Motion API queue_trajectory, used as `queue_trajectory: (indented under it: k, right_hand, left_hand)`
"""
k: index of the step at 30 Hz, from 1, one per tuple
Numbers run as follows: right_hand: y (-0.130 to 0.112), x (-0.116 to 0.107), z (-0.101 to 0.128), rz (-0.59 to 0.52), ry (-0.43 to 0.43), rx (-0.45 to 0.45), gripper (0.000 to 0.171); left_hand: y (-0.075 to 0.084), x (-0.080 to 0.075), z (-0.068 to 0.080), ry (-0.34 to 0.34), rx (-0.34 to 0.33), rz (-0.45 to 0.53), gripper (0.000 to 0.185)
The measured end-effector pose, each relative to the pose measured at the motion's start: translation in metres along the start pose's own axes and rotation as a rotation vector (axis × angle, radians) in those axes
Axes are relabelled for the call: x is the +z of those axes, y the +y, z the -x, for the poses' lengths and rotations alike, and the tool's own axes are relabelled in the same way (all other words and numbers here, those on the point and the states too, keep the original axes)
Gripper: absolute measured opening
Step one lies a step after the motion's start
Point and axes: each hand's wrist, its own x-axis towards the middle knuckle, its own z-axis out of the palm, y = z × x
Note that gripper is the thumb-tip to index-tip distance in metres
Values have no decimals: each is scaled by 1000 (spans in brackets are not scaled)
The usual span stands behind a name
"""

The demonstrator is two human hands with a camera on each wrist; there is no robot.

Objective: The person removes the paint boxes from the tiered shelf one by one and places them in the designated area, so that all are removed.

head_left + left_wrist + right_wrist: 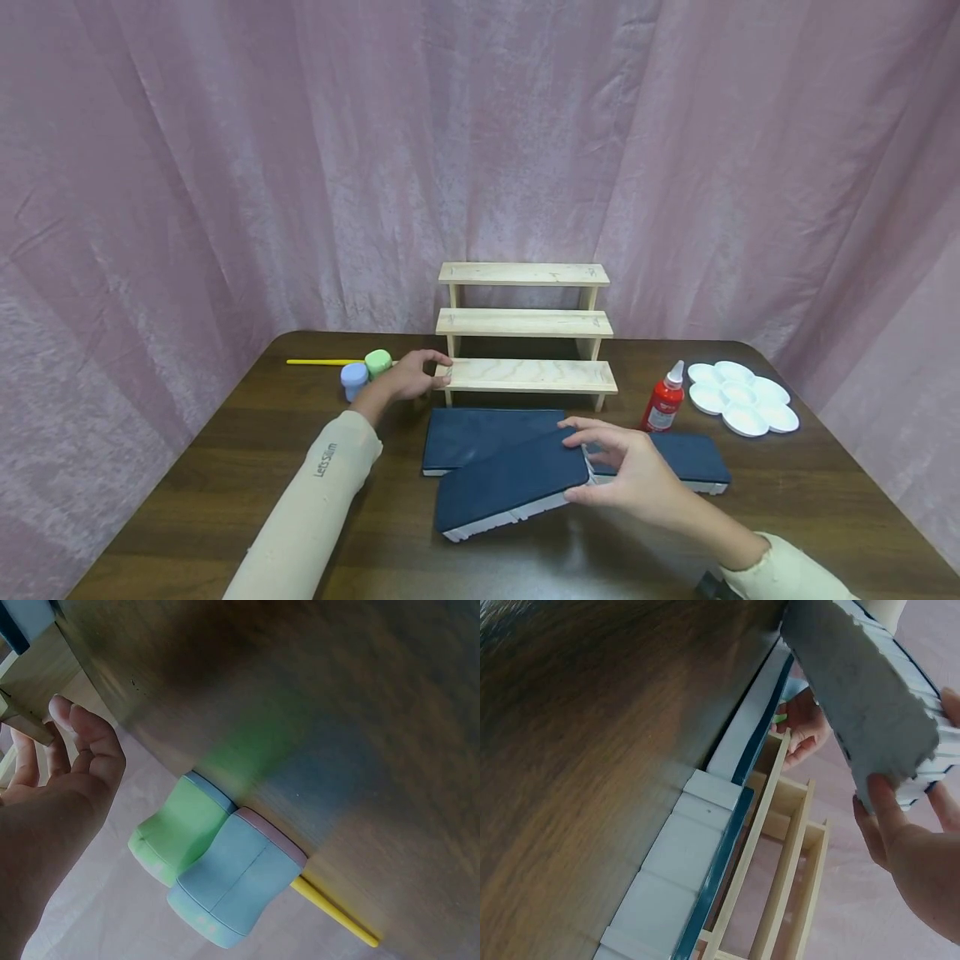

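Right hand: the right hand (633, 475) grips one end of a dark blue slab (510, 483), thumb on one face and the other fingers (876, 801) on the opposite face, so the fingers pinch the slab between them.
Held slab: it is tilted, with its right end raised in the hand; its near edge is white and ribbed. It lies across the front of two more blue slabs; whether its far end touches the desk (225, 467) I cannot tell.
Flat slabs: one blue slab (480, 433) lies flat on the desk just in front of the shelf; another blue slab (693, 458) lies to its right, partly behind the right hand.
Left hand: the left hand (411, 377) grips the left end of the lowest step of the wooden shelf (525, 333), the fingers curled over the plank's end.
Shelf: three pale wooden steps, upright, at the back of the desk.
Beside the left hand: a green jar (378, 362) and a blue jar (353, 379) touch one another, and a yellow stick (322, 362) lies just behind them.
Right of the shelf: a red bottle (663, 402) with a white nozzle stands upright, with a white palette (742, 398) near it.
Backdrop: pink curtain (225, 167).
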Motion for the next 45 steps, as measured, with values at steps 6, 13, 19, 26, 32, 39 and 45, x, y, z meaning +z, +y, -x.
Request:
queue_trajectory:
  k: [6,13,19,26,32,39,45]
  right_hand:
    - [2,-1,0,26,-61,26,52]
    - [2,-3,0,12,-110,97,50]
    - [4,-4,1,14,-126,141,51]
    - [7,-5,3,23,-165,190,55]
    - [7,-6,6,-61,-216,201,58]
    - [10,-5,8,-15,-227,175,59]
    - [15,-3,9,17,-219,156,57]
  left_hand:
    - [0,1,0,5,-5,-8,37]
    - [-1,0,-2,9,3,-15,37]
    - [2,-1,-1,12,11,-15,37]
    - [2,-1,-1,-1,-2,-8,37]
    - [0,0,-3,1,-6,-6,37]
    - [1,1,-2,10,-3,8,37]
    - [-1,1,-2,15,0,7,36]
